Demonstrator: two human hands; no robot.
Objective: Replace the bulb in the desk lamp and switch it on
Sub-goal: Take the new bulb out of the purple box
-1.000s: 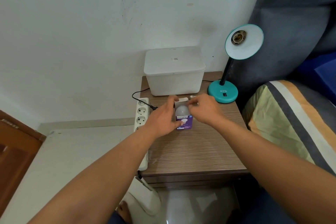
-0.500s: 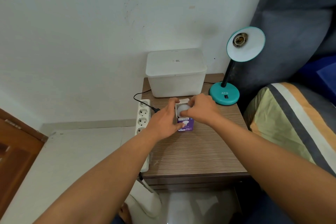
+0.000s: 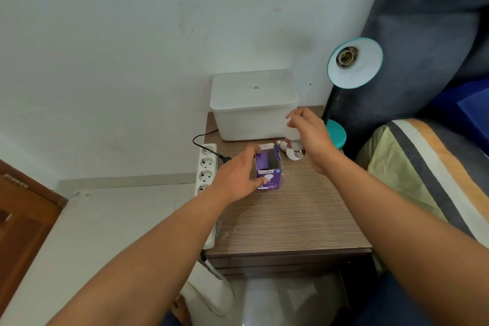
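Note:
The teal desk lamp (image 3: 354,62) stands at the back right of the wooden bedside table (image 3: 285,219), its shade turned toward me and its socket (image 3: 345,56) empty. My left hand (image 3: 238,174) grips the side of an open purple bulb box (image 3: 268,171) standing on the table. My right hand (image 3: 308,135) is raised above the table and holds a white bulb (image 3: 291,133), screw base pointing down. Another white bulb (image 3: 287,149) lies on the table behind the box, partly hidden by the held bulb.
A white lidded plastic box (image 3: 254,103) sits at the back of the table against the wall. A white power strip (image 3: 207,174) with a black plug runs along the table's left edge. A striped pillow (image 3: 423,174) and dark headboard lie to the right.
My right hand has lifted the white bulb out of the purple box and moved it up and to the right. The left hand stays on the box.

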